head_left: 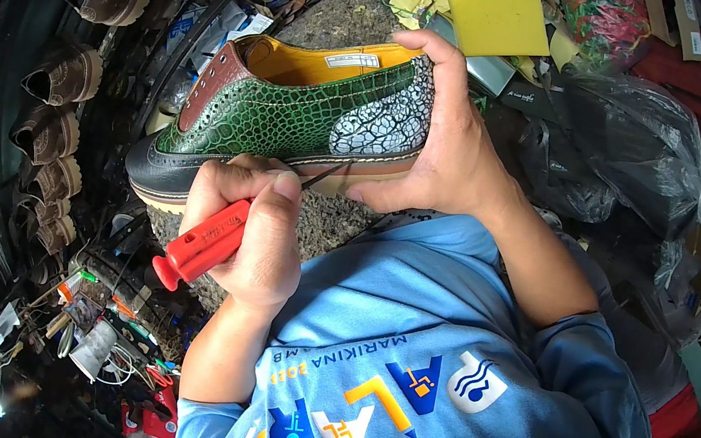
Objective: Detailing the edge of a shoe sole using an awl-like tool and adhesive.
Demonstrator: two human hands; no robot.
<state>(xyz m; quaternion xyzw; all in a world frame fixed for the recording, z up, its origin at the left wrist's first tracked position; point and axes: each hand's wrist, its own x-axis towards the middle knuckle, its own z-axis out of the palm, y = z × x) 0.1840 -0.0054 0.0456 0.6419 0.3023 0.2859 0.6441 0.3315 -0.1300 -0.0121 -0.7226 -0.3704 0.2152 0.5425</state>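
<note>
The shoe [269,125], green with a dark toe, a brown lace panel and a black-and-white heel patch, is in front of the person's chest, above a rough grey block [340,14]; whether it rests on that block I cannot tell; the right grip [464,154] is clasped around the shoe's heel, a finger over the top edge and the thumb on the sole; the left grip [257,237] is closed tightly round a red handle [206,243], whose thin dark shaft [327,176] reaches the seam above the shoe's sole, though whether the tip has gone in is too small to tell; the upper looks already joined to the sole, with pale stitching along the edge, so the work at the seam seems well along; how much remains is unclear, as the shoe's far side is hidden; its lace holes are empty, so lacing is not yet done; beyond the shoe's heel lies a yellow sheet [495,9]; right of the shoe, a clear plastic bag [627,156]; left of it, brown shoes [64,74] in a row; nearer than the shoe, a blue shirt [444,324].
</note>
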